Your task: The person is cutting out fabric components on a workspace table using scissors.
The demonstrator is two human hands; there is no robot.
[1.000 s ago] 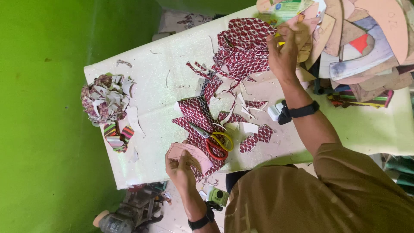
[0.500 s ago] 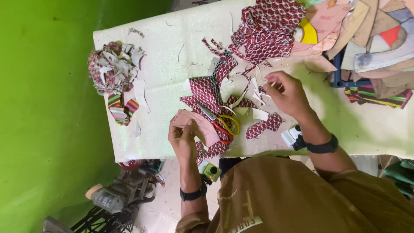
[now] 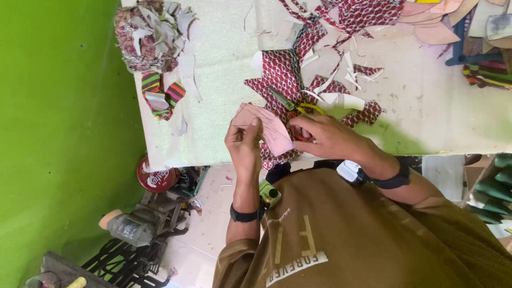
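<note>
I see the left hand [image 3: 244,144] pinching a pink paper pattern piece [image 3: 265,129] at its near edge, thumb and fingers clamped on it, holding it just over the table edge. The right hand [image 3: 326,136] sits at the other side of that piece, fingers curled over the handles of the yellow-handled scissors [image 3: 292,105]; I can't tell if it actually grips them or only rests there. The scissors lie on the red patterned fabric [image 3: 281,74], blades pointing away from me.

Versus half a second ago: the right hand has come in from further right on the table to meet the pattern piece, and both hands now sit close together on it. A second ago that hand was reaching far up toward the stacked card shapes [image 3: 432,24]. The view has also shifted, so the table [image 3: 224,80] fills more of the top.

White paper scraps [image 3: 341,96] lie scattered around the fabric. A heap of fabric offcuts [image 3: 149,34] sits at the table's left corner, with striped scraps [image 3: 160,93] just below it. On the floor, a round red tin lid [image 3: 157,175] and a grey motor [image 3: 133,229].
</note>
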